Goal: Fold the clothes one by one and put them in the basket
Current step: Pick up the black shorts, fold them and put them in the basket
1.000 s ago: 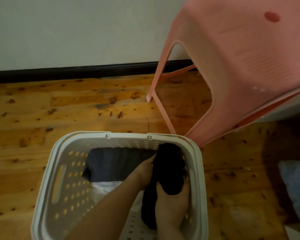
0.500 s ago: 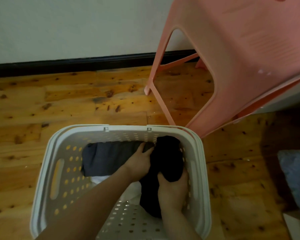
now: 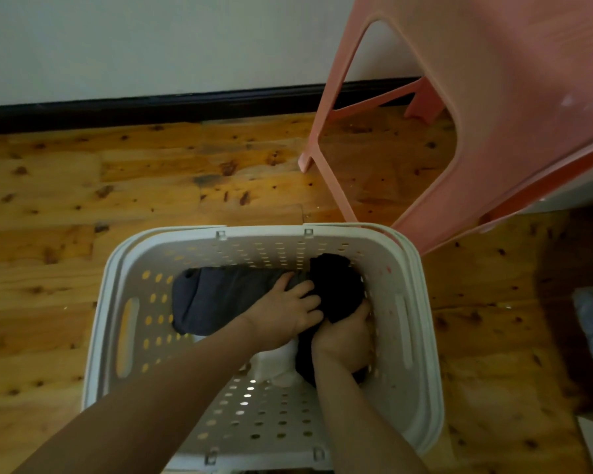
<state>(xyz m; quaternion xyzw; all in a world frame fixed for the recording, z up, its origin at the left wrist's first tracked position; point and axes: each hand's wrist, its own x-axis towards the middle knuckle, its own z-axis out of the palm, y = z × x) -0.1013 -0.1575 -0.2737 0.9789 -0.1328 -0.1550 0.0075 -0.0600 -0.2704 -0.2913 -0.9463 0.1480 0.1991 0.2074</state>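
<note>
Both arms reach down into a white perforated basket that stands on a knotty wooden floor. The right hand has its grip clamped on a black garment, fingers curled around the bundled cloth near its middle, pressing it against the basket's right inner wall. The black garment sits inside the basket, at the far right corner, its lower end running down under the right wrist. The left hand lies flat with its fingers spread apart, palm down, across the seam where the black garment meets a folded dark grey garment; its fingertips touch the black cloth. The grey garment lies along the far side of the basket's bottom, to the left of the black one. A white piece of cloth shows between the two forearms, beneath the darker clothes. A pink plastic stool stands just beyond the basket's far right corner, near a pale wall with a dark skirting board.
</note>
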